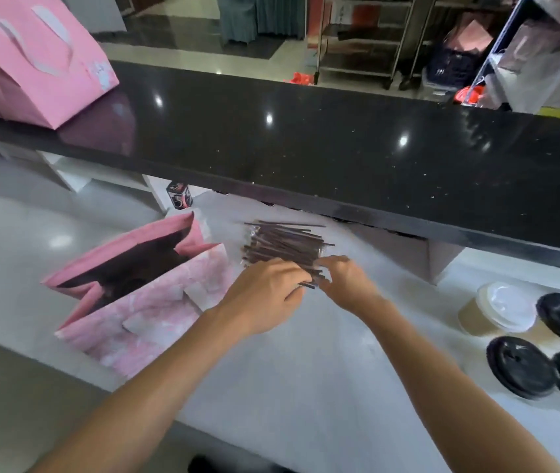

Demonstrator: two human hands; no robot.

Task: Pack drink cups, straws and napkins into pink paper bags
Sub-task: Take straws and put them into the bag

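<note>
Straws (285, 245) not bagged yet: your left hand (265, 295) and right hand (347, 281) pinch some off the pile, open pink bag (142, 302) waits alongside, four cups (497, 315) unpacked

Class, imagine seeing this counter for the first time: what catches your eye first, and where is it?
Both hands, left hand and right hand, meet at centre on a pile of dark straws. Left of them stands an open pink bag; lidded cups cluster at the right edge.
</note>
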